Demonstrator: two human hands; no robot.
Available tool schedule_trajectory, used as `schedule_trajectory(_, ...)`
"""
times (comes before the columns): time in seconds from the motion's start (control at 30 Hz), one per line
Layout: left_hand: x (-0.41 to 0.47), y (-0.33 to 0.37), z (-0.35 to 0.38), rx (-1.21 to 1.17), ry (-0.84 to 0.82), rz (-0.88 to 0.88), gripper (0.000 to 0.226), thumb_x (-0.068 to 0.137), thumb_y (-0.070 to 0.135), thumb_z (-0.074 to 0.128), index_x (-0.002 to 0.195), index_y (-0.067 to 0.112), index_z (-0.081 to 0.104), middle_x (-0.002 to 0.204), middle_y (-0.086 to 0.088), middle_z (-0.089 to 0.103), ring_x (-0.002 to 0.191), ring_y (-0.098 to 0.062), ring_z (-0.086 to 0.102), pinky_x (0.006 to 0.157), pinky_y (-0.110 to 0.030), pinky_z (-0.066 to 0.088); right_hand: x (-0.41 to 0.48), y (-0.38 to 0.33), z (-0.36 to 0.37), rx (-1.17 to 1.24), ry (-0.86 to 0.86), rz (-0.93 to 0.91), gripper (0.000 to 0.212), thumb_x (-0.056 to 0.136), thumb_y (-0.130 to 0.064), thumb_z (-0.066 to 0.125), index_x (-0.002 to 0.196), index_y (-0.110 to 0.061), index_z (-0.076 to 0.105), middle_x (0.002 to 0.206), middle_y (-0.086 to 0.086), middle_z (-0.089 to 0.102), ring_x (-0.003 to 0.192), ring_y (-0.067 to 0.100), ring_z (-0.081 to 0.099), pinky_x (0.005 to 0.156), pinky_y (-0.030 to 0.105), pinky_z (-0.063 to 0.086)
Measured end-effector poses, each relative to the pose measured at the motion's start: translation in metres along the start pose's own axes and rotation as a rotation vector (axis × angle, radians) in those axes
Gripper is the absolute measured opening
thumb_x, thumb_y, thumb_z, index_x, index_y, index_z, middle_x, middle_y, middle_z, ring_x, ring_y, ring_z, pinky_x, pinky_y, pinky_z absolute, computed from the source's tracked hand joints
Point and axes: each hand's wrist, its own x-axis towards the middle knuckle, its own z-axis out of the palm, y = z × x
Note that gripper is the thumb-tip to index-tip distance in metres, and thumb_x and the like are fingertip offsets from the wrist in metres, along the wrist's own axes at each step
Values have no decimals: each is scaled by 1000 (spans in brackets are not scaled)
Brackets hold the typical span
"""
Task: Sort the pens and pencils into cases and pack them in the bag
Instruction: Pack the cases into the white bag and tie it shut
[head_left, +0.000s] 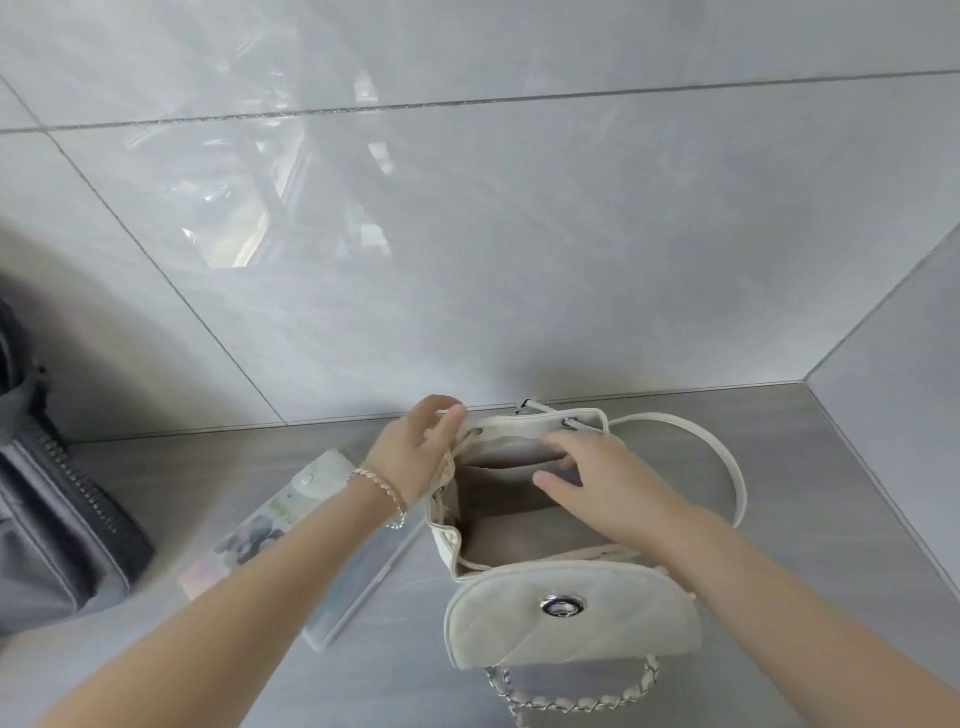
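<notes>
Head | left hand (415, 448) pinching bag (543, 422) rim | right hand (602, 486) spread over mouth | risk: released rim sagging, blocking cases (270, 525)

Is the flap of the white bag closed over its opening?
No, the flap of the white bag hangs forward, leaving the inside open to view.

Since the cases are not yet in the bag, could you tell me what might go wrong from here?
The left hand pinches the drawstring at the white bag's puckered rim; if it slips, the mouth may close on the right hand. The two cases lie under the left forearm, which might knock them.
</notes>
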Motion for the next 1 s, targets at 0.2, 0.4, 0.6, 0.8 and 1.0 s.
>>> schedule_trajectory(0.2, -19, -105, -44, 628, 56, -436, 70, 86, 51, 49, 144, 20, 24, 149, -6, 32, 133, -29, 37, 108, -39, 32, 11, 3, 8, 162, 64, 79, 33, 87, -29, 55, 120, -28, 51, 107, -12, 56, 83, 4, 61, 88, 27, 47)
schedule_trajectory(0.4, -22, -128, -57, 714, -45, -460, 89, 75, 40, 63, 146, 26, 12, 144, -4, 35, 130, -29, 38, 101, -36, 38, 8, 2, 9, 146, 59, 118, 16, 86, -30, 53, 101, -35, 58, 93, -17, 61, 86, 3, 58, 81, 22, 44)
schedule_trajectory(0.6, -26, -68, -61, 510, 142, -350, 93, 64, 48, 71, 141, 26, 26, 129, -10, 48, 116, -32, 49, 94, -38, 46, 6, -1, 9, 222, 90, 122, 6, 85, -37, 55, 86, -42, 58, 89, -22, 62, 85, -1, 59, 84, 26, 46)
schedule_trajectory(0.8, -40, 58, -30, 252, 204, 23, 100, 63, 51, 74, 144, 22, 23, 129, -4, 44, 123, -21, 43, 97, -28, 37, 5, -22, -9, 801, -55, 86, 45, 70, -63, 59, 106, -36, 57, 100, -8, 72, 97, 5, 66, 96, 32, 47)
schedule_trajectory(1.0, -51, 77, 19, 233, 16, 393, 113, 65, 49, 73, 149, 16, 4, 128, 1, 41, 112, -10, 43, 95, -11, 36, -4, -24, -20, 1151, 269, 159, 10, 79, -23, 70, 89, -21, 70, 93, 3, 75, 91, 23, 69, 83, 43, 54)
